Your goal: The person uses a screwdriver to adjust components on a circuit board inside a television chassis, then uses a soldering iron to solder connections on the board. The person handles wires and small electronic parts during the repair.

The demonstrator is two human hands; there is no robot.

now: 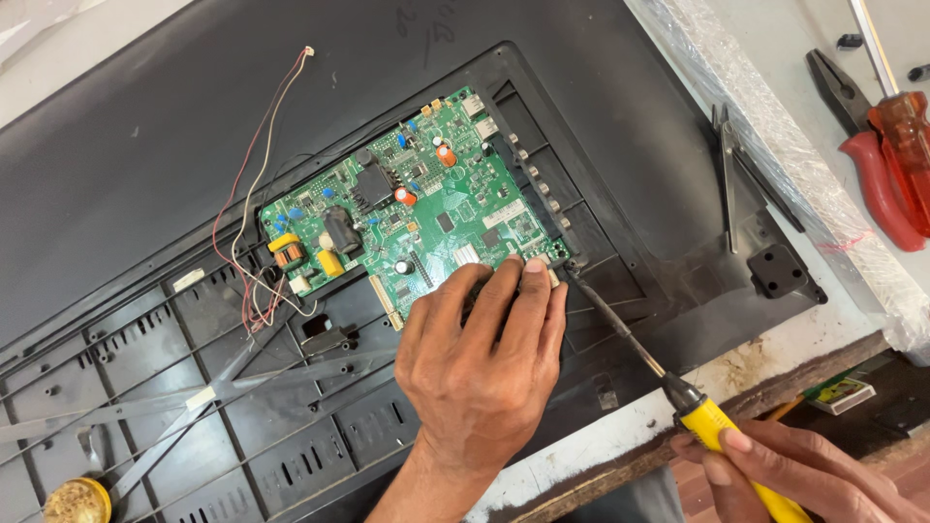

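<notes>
A green circuit board [417, 208] is seated in the black back panel [194, 145] lying across the surface. Its lower edge is pressed by the left hand [484, 363], fingers [533, 276] extended, released. A yellow-handled soldering iron [678, 397] is grasped by the right hand [794, 475], its tip set at the board's lower right corner. Red pliers [872, 174] are left near the surface's right edge.

electronics repair workshop: opened tv back panel [145, 145] with bare green circuit board [417, 218] on a worn bench [756, 363], soldering iron [678, 397], red pliers [872, 165], screwdriver [906, 116], solder paste tin [77, 501].
</notes>
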